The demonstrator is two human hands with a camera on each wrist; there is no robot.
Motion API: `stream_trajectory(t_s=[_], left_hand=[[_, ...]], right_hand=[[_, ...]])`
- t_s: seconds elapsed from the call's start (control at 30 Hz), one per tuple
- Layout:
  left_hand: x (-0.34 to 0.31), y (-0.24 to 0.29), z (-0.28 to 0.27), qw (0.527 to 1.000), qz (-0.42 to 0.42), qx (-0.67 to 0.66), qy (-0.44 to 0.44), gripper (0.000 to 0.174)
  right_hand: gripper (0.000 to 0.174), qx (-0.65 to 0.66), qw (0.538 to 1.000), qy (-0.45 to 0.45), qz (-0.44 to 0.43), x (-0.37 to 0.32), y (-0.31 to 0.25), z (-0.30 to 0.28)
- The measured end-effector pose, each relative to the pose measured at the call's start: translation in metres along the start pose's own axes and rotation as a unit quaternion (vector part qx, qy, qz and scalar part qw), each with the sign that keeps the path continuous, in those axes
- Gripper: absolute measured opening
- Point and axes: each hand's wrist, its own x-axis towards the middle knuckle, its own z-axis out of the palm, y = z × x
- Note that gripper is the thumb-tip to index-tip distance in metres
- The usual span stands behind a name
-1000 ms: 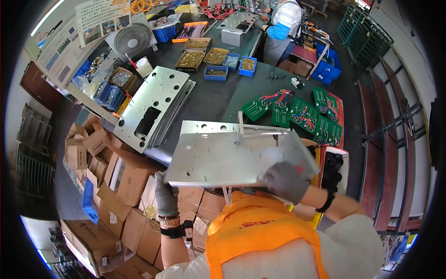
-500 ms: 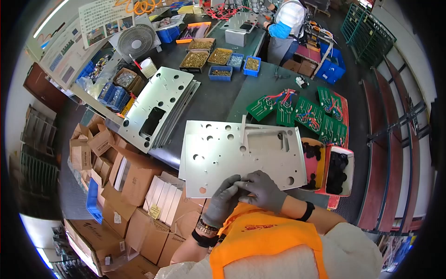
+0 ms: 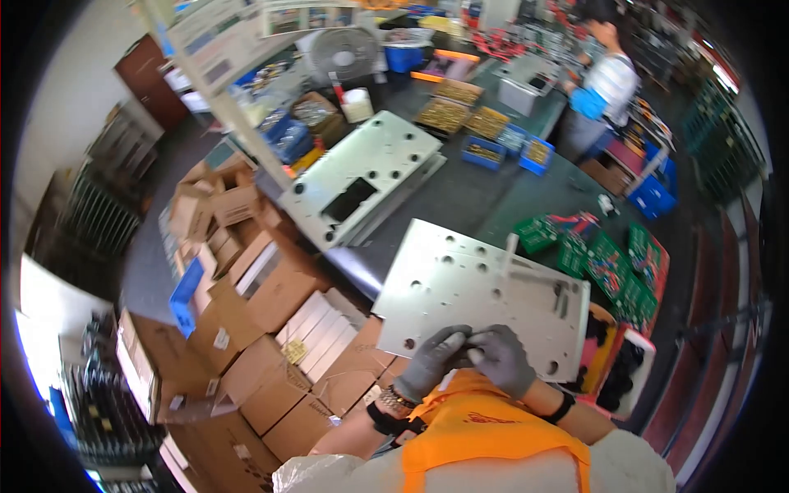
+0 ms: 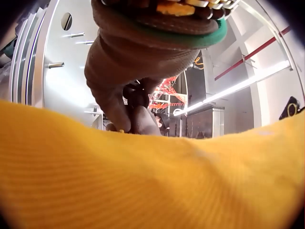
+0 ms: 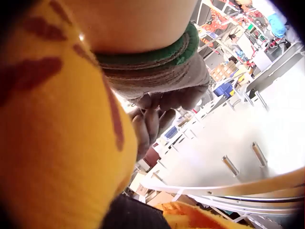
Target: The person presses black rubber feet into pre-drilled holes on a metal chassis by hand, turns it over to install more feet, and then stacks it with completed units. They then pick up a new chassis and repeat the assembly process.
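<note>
In the head view, my gloved left hand [image 3: 431,361] and right hand [image 3: 503,360] meet over the front edge of a pale metal plate [image 3: 460,287], fingers curled together. A small black part [image 4: 135,94] shows between the fingertips in the left wrist view, mostly hidden by the gloves; both hands seem to pinch it. Short metal pins [image 5: 230,165] stand up from the plate in the right wrist view. The curled fingers [image 5: 151,125] there hide whatever lies between them.
Stacked plates [image 3: 370,164] lie at the back left, and green circuit boards [image 3: 606,261] at the right. A bin of black parts [image 3: 626,370] stands near the right hand. Cardboard boxes [image 3: 271,386] fill the left front. Another person [image 3: 604,86] stands across the table.
The hands came together after the left held the upper plate's corner and the right was over it; that plate now lies flat. Since then the head view has swung left and tilted.
</note>
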Motion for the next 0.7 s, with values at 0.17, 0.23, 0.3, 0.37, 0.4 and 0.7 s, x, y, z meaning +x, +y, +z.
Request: stream_trajectory(t_s=[0.17, 0.23, 0.3, 0.37, 0.4, 0.7], left_hand=[[0.006, 0.018, -0.026, 0.984, 0.013, 0.145, 0.1, 0.033], [0.007, 0.016, -0.025, 0.975, 0.063, 0.17, 0.13, 0.031], [0.009, 0.013, -0.026, 0.961, 0.112, 0.193, 0.162, 0.029], [0.013, 0.009, -0.029, 0.961, 0.136, 0.169, 0.172, 0.027], [0.014, 0.01, -0.027, 0.96, 0.14, 0.168, 0.172, 0.027], [0.011, -0.004, -0.036, 0.948, 0.118, 0.23, 0.186, 0.017]], right_hand=[[0.014, 0.07, 0.981, 0.02, 0.178, 0.015, 0.033, -0.027], [0.013, 0.129, 0.955, 0.04, 0.263, 0.022, 0.056, -0.039], [0.011, 0.181, 0.937, 0.055, 0.295, 0.035, 0.07, -0.046], [0.011, 0.141, 0.947, 0.019, 0.287, 0.04, 0.081, -0.048], [0.011, 0.099, 0.954, -0.008, 0.282, 0.044, 0.085, -0.05], [0.019, -0.056, 0.954, -0.059, 0.289, 0.051, 0.098, -0.047]])
